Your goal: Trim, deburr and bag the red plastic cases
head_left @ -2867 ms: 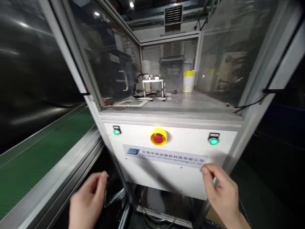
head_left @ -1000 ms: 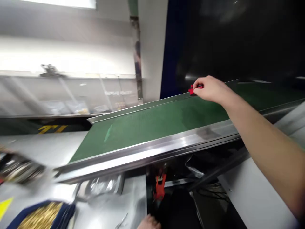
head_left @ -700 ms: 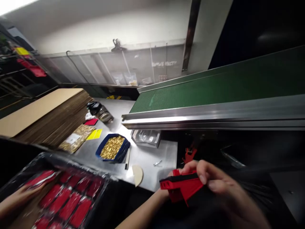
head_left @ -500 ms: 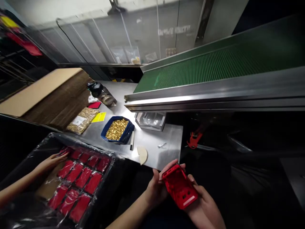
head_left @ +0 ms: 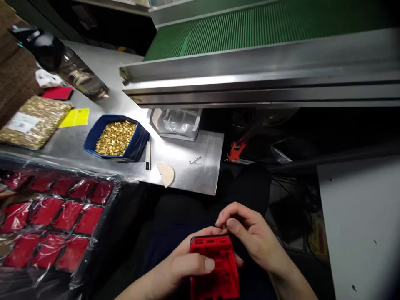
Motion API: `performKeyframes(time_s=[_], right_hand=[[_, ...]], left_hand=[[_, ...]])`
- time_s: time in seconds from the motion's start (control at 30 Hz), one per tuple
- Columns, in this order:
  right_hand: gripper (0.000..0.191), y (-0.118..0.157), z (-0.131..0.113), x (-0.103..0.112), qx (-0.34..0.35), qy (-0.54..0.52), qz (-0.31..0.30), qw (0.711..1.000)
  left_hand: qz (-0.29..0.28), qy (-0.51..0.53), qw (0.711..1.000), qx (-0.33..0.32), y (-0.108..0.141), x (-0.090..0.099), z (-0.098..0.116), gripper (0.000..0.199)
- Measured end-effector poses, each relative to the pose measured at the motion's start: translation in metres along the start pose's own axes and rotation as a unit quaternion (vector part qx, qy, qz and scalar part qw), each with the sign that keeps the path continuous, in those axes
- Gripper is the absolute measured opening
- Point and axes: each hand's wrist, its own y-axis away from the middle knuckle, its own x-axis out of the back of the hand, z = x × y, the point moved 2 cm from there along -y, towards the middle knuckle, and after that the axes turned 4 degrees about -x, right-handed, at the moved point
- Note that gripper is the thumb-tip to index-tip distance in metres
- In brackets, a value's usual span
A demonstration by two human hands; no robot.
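Note:
My left hand (head_left: 187, 260) is wrapped round a red plastic housing (head_left: 215, 271), the thumb laid across its hollow inside. Cut-outs show along the top edge of the housing, and its lower end runs out of the frame. At the upper right corner of the housing is my right hand (head_left: 250, 233), thumb and forefinger pinched together near the left fingertips. What the pinch holds, if anything, is hidden. To the left, a plastic-lined box (head_left: 117, 189) holds rows of red pieces (head_left: 46, 210) in clear wrap.
On the metal table (head_left: 203, 179) are a blue bin (head_left: 90, 137) of brass-coloured parts, a bottle (head_left: 75, 71), a grey tray (head_left: 193, 129) and a cutter (head_left: 148, 156). The green conveyor (head_left: 237, 35) juts overhead. A white surface (head_left: 359, 216) lies right. Another person's hand (head_left: 5, 193) shows blurred at far left.
My right hand has let go of the housing's right side and moved up to its top corner. My left hand now grips the housing, thumb inside. The view has moved closer and lower.

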Motion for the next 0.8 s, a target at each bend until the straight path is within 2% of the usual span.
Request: performKeyframes(time_s=[0.1,0.23,0.37,0.6,0.73,0.8], right_hand=[[0.031,-0.007,-0.008,-0.022,-0.004,-0.042,-0.039,0.998],[0.041,-0.012,0.007,-0.038,-0.011,-0.110,-0.019,0.994],[0.043,-0.012,0.018,-0.039,0.005,-0.124,0.012,0.992],[0.043,-0.011,0.019,-0.036,0.006,-0.122,0.040,0.992],[0.043,-0.009,0.021,-0.035,0.012,-0.125,0.079,0.989],[0.041,-0.009,0.021,-0.034,0.018,-0.137,0.071,0.988]], left_hand=[[-0.013,-0.014,1.000,0.025,0.003,-0.004,-0.006,0.051],[0.007,-0.034,0.999,0.026,0.002,0.002,-0.008,0.046],[0.018,-0.015,0.999,0.028,0.000,0.001,-0.008,0.044],[0.024,0.009,0.999,0.030,-0.006,-0.002,-0.006,0.045],[0.023,0.028,0.999,0.034,-0.009,0.003,-0.009,0.043],[0.023,0.032,0.998,0.042,-0.009,0.006,-0.012,0.041]])
